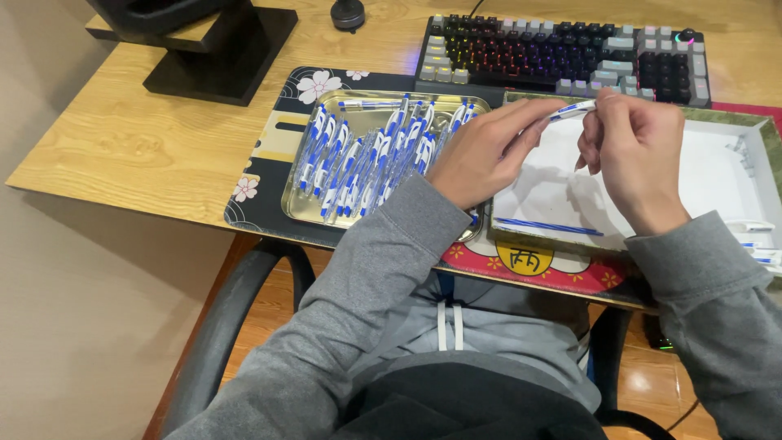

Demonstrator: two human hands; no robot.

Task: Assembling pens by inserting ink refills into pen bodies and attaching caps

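Backlit keyboard [562,57] far right, black monitor stand [213,49] far left, round black knob [348,14] between them, floral desk mat [269,155], wooden desk [147,147], chair armrest [236,310] near left.

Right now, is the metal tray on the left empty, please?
No, the metal tray is packed with blue-and-white pens, beside the left hand.

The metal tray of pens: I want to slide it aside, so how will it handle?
The metal tray looks thin and shallow, so probably light. It sits on a smooth desk mat and may slide easily. The pens are piled loose, so they would likely roll and shift.
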